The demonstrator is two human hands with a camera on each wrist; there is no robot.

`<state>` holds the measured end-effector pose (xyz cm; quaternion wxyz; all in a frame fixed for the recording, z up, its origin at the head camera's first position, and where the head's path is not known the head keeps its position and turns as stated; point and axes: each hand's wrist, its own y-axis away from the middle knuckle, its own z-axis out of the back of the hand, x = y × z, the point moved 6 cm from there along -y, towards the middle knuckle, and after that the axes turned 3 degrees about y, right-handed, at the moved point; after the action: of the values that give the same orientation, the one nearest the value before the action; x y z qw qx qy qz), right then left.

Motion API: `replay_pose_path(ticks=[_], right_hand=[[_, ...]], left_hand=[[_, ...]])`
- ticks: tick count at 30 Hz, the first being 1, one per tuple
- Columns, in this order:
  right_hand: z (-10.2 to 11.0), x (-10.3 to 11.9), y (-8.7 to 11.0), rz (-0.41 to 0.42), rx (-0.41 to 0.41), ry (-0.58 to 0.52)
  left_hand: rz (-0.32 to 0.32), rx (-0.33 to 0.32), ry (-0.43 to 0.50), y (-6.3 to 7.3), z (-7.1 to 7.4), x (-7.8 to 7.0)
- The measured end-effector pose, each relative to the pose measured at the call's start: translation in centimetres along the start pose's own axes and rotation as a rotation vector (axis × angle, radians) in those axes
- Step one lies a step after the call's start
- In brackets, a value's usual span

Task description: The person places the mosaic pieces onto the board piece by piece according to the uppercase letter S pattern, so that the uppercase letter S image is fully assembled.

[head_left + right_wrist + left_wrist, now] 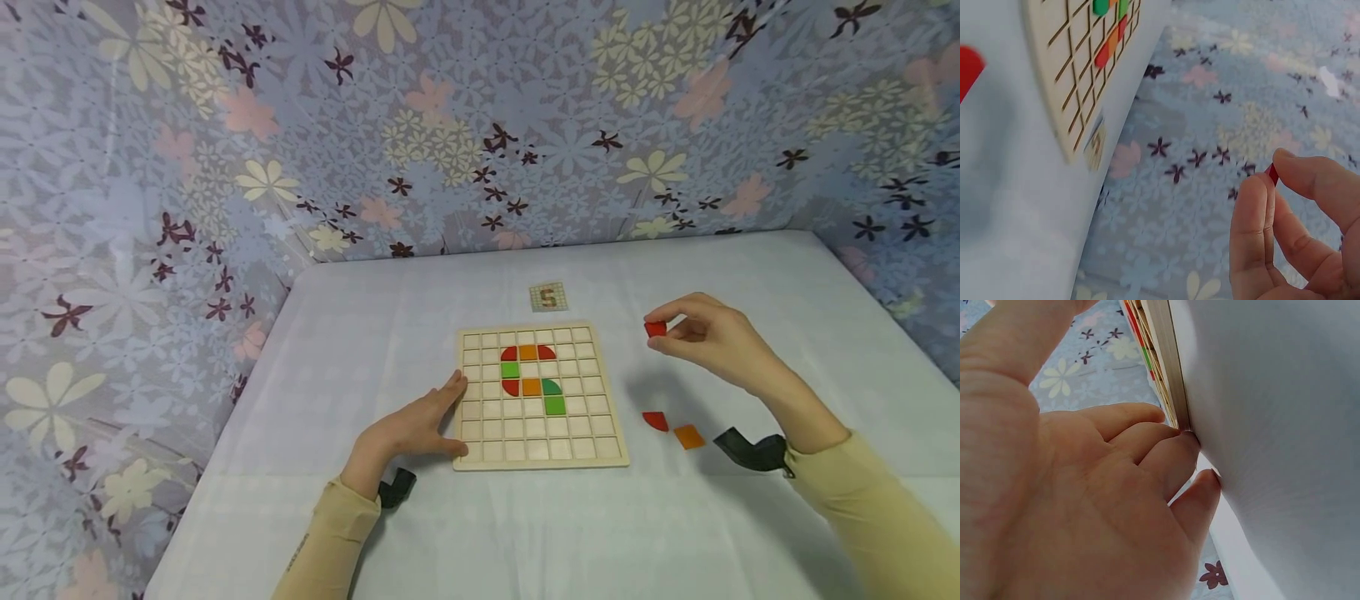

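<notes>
A wooden grid board lies on the white table, with red, orange and green tiles set in an S-like curve on its upper middle. My left hand rests at the board's left edge, fingertips and thumb touching the frame; in the left wrist view the fingers are extended against its side. To the right of the board, my right hand is raised above the table and pinches a red tile between thumb and fingers. In the right wrist view that red tile shows edge-on.
Below my right hand lie a red quarter-round tile and an orange square tile. A small pattern card with an S on a grid sits behind the board. Flowered fabric hangs behind the table.
</notes>
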<state>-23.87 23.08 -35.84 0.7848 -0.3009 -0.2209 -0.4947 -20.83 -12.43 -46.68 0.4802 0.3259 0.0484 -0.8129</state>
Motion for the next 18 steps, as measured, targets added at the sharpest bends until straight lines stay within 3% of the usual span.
replay_pose_path(ticks=[9,18], right_hand=[[-5.3,1.4,-1.8,0.052,0.143,-0.116],[-9.4,1.8,-1.8,0.064,0.255,-0.197]], left_hand=[[-0.014,0.0,-0.007,-0.3,0.2,0.0],[0.002,0.008,0.01,-0.2,0.0,0.1]])
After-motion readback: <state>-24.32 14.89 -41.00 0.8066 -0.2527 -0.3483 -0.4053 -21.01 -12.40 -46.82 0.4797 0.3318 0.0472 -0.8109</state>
